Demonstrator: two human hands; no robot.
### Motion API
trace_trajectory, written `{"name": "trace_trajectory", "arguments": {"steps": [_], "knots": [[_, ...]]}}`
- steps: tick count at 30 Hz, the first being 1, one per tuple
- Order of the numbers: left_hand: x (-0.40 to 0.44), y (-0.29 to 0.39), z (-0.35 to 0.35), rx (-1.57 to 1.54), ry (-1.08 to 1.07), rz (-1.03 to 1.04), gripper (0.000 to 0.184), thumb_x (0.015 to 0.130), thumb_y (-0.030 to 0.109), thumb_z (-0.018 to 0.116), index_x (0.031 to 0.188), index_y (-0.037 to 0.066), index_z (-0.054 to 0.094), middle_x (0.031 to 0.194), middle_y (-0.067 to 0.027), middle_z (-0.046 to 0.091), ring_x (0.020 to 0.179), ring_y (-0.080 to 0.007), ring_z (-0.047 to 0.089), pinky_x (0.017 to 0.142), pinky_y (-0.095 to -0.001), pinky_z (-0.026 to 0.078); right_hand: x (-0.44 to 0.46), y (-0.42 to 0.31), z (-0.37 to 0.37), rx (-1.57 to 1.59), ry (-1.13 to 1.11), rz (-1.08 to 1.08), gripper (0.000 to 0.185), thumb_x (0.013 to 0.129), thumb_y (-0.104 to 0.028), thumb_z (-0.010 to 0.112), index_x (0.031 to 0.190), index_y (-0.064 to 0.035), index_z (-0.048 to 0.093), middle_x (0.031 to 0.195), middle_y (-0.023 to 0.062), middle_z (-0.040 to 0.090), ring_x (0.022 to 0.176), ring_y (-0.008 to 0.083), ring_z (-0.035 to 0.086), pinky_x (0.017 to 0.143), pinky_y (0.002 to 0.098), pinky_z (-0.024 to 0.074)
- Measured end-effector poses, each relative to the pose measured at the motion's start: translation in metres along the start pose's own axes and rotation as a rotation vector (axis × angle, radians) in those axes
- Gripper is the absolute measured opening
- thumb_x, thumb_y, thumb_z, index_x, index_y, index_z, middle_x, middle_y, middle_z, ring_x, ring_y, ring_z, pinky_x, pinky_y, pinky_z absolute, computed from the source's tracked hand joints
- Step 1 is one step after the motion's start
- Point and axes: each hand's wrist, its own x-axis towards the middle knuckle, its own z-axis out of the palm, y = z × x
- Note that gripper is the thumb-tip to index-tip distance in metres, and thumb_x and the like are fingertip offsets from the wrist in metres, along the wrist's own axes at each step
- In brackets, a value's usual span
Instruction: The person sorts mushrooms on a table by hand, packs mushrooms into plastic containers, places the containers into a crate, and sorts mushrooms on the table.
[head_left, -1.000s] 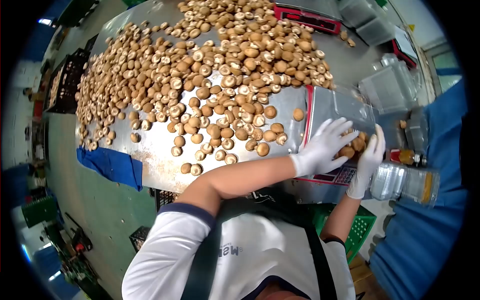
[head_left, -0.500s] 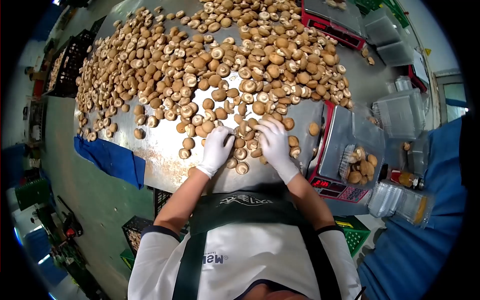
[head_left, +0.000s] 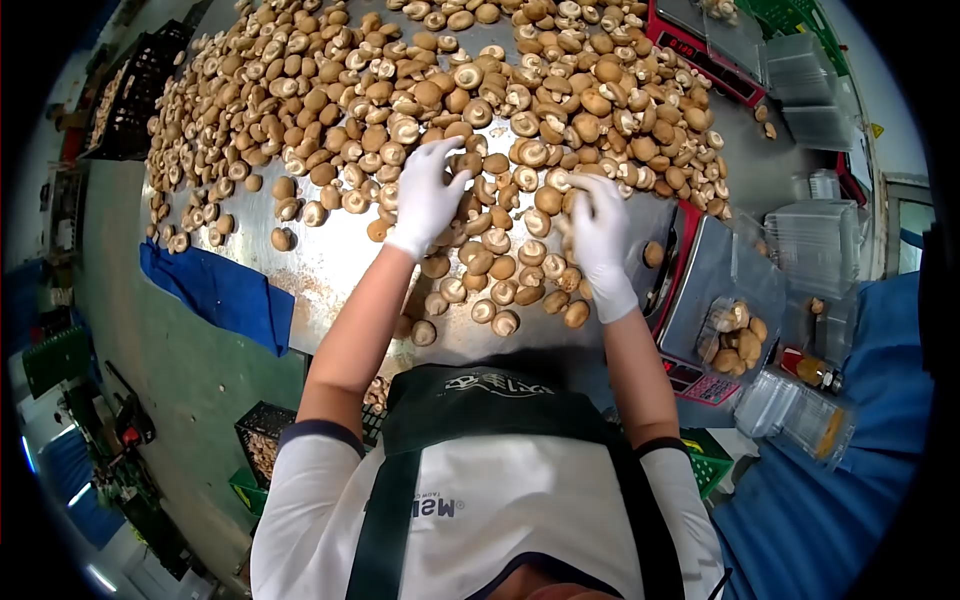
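Brown shiitake mushrooms lie loose on the metal table between my two hands, some cap up, some with pale undersides up. My left hand, in a white glove, is at the left of this group, thumb and fingers apart, fingertips by the mushrooms at the edge of the big heap. My right hand, gloved too, is at the group's right side, fingers bent and apart near a few mushrooms. Nothing shows firmly held in either hand; the right fingertips are slightly blurred.
To the right stands a red-edged scale bearing a clear tray of mushrooms. A second scale is farther back. Stacked clear plastic trays line the right side. A blue cloth hangs over the table's left edge; a black crate stands beyond.
Both hands have moved forward and farther apart, the left toward the heap, the right to the right. More mushrooms now lie spread between them, toward the table's near edge.
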Motion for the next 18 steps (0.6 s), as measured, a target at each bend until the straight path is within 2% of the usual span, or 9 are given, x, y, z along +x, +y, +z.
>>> {"name": "trace_trajectory", "arguments": {"steps": [1, 3, 5, 7, 9, 12, 13, 15, 18], "knots": [[0.009, -0.005, 0.009, 0.031, -0.131, -0.053, 0.033, 0.086, 0.016, 0.071, 0.117, 0.007, 0.062, 0.116, -0.0149, 0.064, 0.113, -0.0335, 0.06, 0.098, -0.0399, 0.047, 0.003, -0.005, 0.013, 0.005, -0.068, -0.064, 0.022, 0.089, -0.006, 0.059, 0.109, -0.0043, 0.069, 0.112, 0.0138, 0.066, 0.107, 0.0316, 0.06, 0.098, 0.0406, 0.0452], [0.019, -0.012, 0.026, -0.02, -0.144, -0.195, 0.034, 0.085, 0.022, 0.074, 0.114, 0.008, 0.062, 0.116, -0.0169, 0.065, 0.108, -0.0345, 0.063, 0.095, -0.0394, 0.049, -0.009, 0.005, 0.039, -0.193, -0.329, -0.083, 0.025, 0.088, -0.011, 0.062, 0.112, -0.0077, 0.068, 0.11, 0.011, 0.065, 0.111, 0.0313, 0.056, 0.099, 0.0431, 0.0427], [0.02, -0.02, 0.021, -0.109, -0.121, -0.182, 0.034, 0.086, 0.026, 0.072, 0.113, 0.009, 0.061, 0.111, -0.0163, 0.066, 0.1, -0.0341, 0.065, 0.089, -0.0404, 0.051, -0.016, 0.002, 0.035, -0.32, -0.359, -0.212, 0.022, 0.087, -0.015, 0.064, 0.108, -0.0106, 0.069, 0.106, 0.0066, 0.065, 0.109, 0.0292, 0.056, 0.097, 0.0432, 0.042], [0.012, -0.013, 0.0, -0.417, -0.022, -0.261, 0.034, 0.089, 0.022, 0.069, 0.119, 0.008, 0.061, 0.105, -0.0076, 0.067, 0.089, -0.0173, 0.063, 0.081, -0.0322, 0.053, -0.02, 0.003, 0.021, -0.311, -0.389, -0.166, 0.019, 0.086, -0.016, 0.065, 0.104, -0.0127, 0.07, 0.104, 0.0038, 0.065, 0.105, 0.0271, 0.056, 0.096, 0.0419, 0.0417], [-0.004, -0.018, -0.027, -0.735, 0.087, -0.338, 0.036, 0.092, 0.018, 0.066, 0.126, 0.006, 0.059, 0.111, -0.007, 0.066, 0.096, -0.0173, 0.064, 0.084, -0.0306, 0.052, -0.026, 0.006, 0.011, -0.324, -0.382, -0.11, 0.015, 0.086, -0.015, 0.065, 0.1, -0.012, 0.071, 0.103, 0.0048, 0.065, 0.102, 0.0277, 0.058, 0.093, 0.0422, 0.0435], [-0.038, -0.043, -0.065, -1.439, 0.169, -0.677, 0.038, 0.098, 0.029, 0.058, 0.127, 0.005, 0.056, 0.113, -0.0098, 0.065, 0.092, -0.0189, 0.065, 0.077, -0.0296, 0.054, -0.024, 0.0, 0.008, -0.298, -0.335, -0.059, 0.015, 0.086, -0.015, 0.066, 0.099, -0.0103, 0.071, 0.1, 0.0067, 0.067, 0.099, 0.0288, 0.06, 0.086, 0.0413, 0.0483], [-0.055, -0.077, -0.071, -1.761, -0.021, -0.654, 0.035, 0.099, 0.032, 0.055, 0.122, 0.005, 0.057, 0.112, -0.0115, 0.065, 0.09, -0.0205, 0.065, 0.074, -0.0299, 0.056, -0.021, -0.014, 0.012, -0.251, -0.339, -0.087, 0.016, 0.086, -0.016, 0.066, 0.1, -0.0101, 0.071, 0.101, 0.0069, 0.067, 0.099, 0.0288, 0.06, 0.087, 0.0413, 0.0482], [-0.082, -0.08, -0.08, -1.918, 0.053, -0.727, 0.037, 0.098, 0.034, 0.056, 0.121, 0.005, 0.056, 0.105, -0.0105, 0.065, 0.087, -0.0202, 0.065, 0.068, -0.0294, 0.054, -0.018, -0.044, 0.03, -0.154, -0.341, -0.147, 0.017, 0.087, -0.017, 0.066, 0.101, -0.0096, 0.071, 0.103, 0.0073, 0.067, 0.1, 0.0287, 0.061, 0.089, 0.0413, 0.048], [-0.105, -0.078, -0.093, -2.0, 0.113, -0.845, 0.042, 0.099, 0.04, 0.057, 0.121, 0.005, 0.051, 0.106, -0.0124, 0.063, 0.092, -0.0251, 0.064, 0.076, -0.0367, 0.057, -0.025, -0.045, 0.065, -0.194, -0.46, -0.245, 0.029, 0.086, -0.026, 0.069, 0.112, -0.0121, 0.067, 0.114, 0.0066, 0.063, 0.109, 0.0285, 0.057, 0.096, 0.0423, 0.0438]]}}
